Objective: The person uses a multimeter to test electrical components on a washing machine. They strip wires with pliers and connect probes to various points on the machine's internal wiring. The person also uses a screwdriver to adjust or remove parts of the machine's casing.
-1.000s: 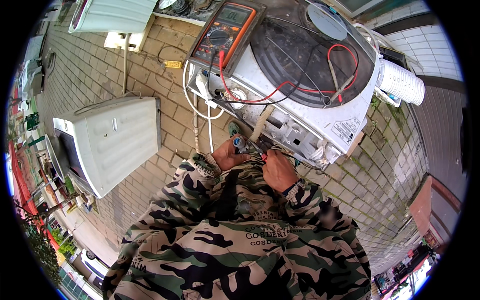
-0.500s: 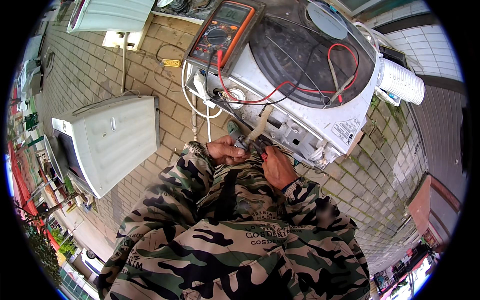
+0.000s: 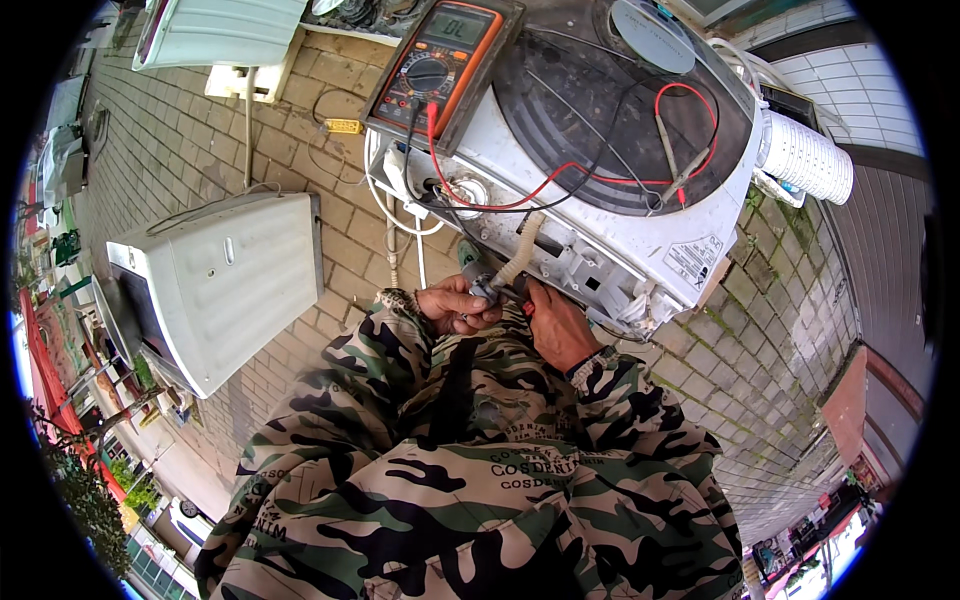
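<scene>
My left hand [image 3: 457, 303] is closed on a grey fitting [image 3: 484, 291] at the lower end of a beige ribbed hose [image 3: 522, 248]. The hose runs down from the open side of a white appliance [image 3: 640, 235]. Just to the right, my right hand [image 3: 560, 326] is closed round a red-handled tool [image 3: 528, 308]. Most of that tool is hidden by my fingers, so its exact kind does not show. Both hands are above my lap, close together, below the appliance's near edge.
An orange multimeter [image 3: 436, 72] lies on the appliance, its red and black leads trailing across the dark round top [image 3: 590, 120]. A white ribbed duct [image 3: 806, 158] sticks out at right. A white panel housing [image 3: 220, 280] stands on the brick paving [image 3: 340, 225] at left.
My right hand has shifted slightly up, its fingers reaching closer to the hose end. My left hand keeps its hold on the fitting. The view has moved a little.
</scene>
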A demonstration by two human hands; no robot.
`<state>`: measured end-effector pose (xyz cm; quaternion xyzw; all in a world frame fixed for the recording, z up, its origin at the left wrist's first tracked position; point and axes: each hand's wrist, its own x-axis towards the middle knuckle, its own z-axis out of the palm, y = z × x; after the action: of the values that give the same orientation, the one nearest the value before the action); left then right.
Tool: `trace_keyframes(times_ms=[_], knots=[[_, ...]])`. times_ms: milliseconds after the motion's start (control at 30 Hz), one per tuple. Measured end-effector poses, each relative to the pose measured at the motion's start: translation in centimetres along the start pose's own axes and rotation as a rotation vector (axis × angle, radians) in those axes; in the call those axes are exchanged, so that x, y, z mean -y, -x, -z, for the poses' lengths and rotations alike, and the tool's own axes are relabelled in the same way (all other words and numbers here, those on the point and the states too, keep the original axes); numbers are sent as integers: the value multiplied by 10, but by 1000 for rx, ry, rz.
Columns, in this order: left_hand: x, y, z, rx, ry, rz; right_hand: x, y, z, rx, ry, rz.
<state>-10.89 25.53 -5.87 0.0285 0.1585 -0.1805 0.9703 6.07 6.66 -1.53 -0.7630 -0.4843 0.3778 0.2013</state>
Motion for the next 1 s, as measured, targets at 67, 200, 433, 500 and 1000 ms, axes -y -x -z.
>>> trace_keyframes(times_ms=[67,200,433,500,1000], knots=[[2,-1,-1,3,13,-9,-1,1,-2,-11,18,0],[0,-1,-15,-70,-45,-18,-5,1,-4,-8,8,3],[-3,6,-16,-197,-247,21,7,4,5,57,45,-3],[-5,6,-18,-194,-243,36,11,4,9,89,37,-25],[-4,6,-31,-487,-799,55,24,-1,24,203,7,-110]])
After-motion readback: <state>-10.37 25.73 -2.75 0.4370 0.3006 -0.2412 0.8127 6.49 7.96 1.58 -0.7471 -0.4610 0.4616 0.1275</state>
